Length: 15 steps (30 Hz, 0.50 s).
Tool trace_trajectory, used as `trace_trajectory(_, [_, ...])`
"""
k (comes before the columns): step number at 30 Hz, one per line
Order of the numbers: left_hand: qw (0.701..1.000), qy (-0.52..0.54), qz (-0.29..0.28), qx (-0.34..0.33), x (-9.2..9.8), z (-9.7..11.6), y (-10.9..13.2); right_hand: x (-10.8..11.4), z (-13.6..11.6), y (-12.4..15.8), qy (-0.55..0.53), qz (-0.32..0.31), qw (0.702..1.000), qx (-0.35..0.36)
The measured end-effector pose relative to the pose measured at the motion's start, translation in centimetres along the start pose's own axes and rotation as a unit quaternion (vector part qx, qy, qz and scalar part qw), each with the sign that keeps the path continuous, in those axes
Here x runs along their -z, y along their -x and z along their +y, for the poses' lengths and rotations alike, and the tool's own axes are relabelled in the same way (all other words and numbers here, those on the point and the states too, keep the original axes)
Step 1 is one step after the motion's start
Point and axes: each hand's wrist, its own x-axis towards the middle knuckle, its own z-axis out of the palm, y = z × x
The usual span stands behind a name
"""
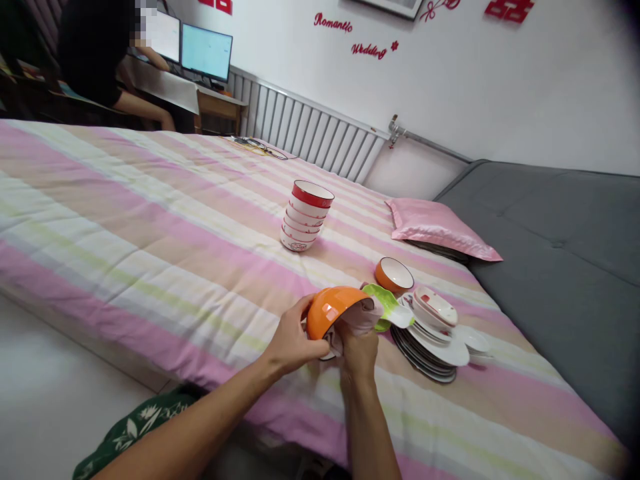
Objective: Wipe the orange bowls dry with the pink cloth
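Note:
My left hand (293,340) grips an orange bowl (330,309) tilted on its side above the striped bedspread (150,220). My right hand (359,350) presses a pale cloth (361,315) into the bowl's inside, fingers closed on it. Just right of the bowl lie a green dish (381,300) and a stack of white plates (433,347) topped with small red-patterned dishes (435,307). Another orange bowl (394,275) sits upright behind them. A stack of red-rimmed white bowls (305,217) stands farther back in the middle of the bed.
A pink pillow (440,230) lies at the bed's far right, beside a grey sofa (560,253). A radiator (310,130) runs along the white wall. Another person (100,60) sits at a desk with monitors (205,52) at the far left.

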Motion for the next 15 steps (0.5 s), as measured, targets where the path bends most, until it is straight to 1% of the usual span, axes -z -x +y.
trace_trajectory(3, [0.999,-0.03,-0.024,0.016,0.7,0.5,-0.2,0.1,0.0,-0.3,0.011,0.025,1.0,0.009])
trace_trajectory(6, [0.996,-0.071,-0.045,0.023,1.5,1.4,-0.3,0.1,0.1,-0.3,0.038,0.041,0.997,0.056])
trace_trajectory(8, [0.991,-0.116,-0.058,0.027,2.1,2.0,-0.2,0.2,0.3,-0.4,0.07,0.048,0.992,0.089])
trace_trajectory(10, [0.983,-0.171,-0.061,0.028,2.4,2.2,-0.2,0.4,0.6,-0.5,0.113,0.045,0.983,0.14])
trace_trajectory(13, [0.967,-0.249,-0.052,0.022,2.5,1.8,-0.2,0.9,0.6,-0.8,0.18,0.016,0.954,0.239])
trace_trajectory(15, [0.954,-0.295,-0.047,0.015,2.3,1.5,-0.1,1.2,0.1,-1.0,0.199,-0.007,0.934,0.297])
